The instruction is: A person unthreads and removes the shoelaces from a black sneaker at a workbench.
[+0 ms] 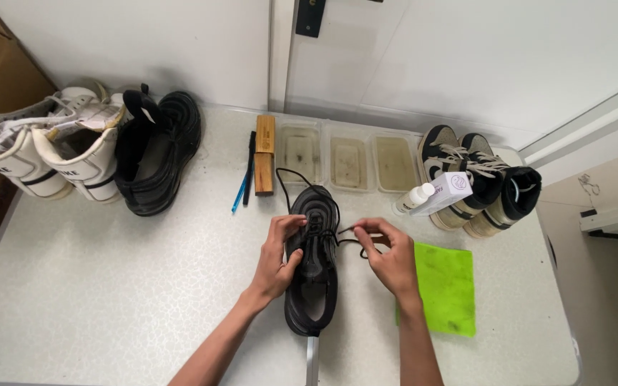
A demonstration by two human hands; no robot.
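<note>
A black sneaker lies between both hands: left hand clasps its side, right hand pinches the black lace.

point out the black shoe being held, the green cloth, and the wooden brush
black shoe point(312, 297): head view, on the heel opening between the hands.
green cloth point(446, 286): head view, on its bare middle, right of the shoe.
wooden brush point(265, 154): head view, on the middle of its wooden back.
</note>
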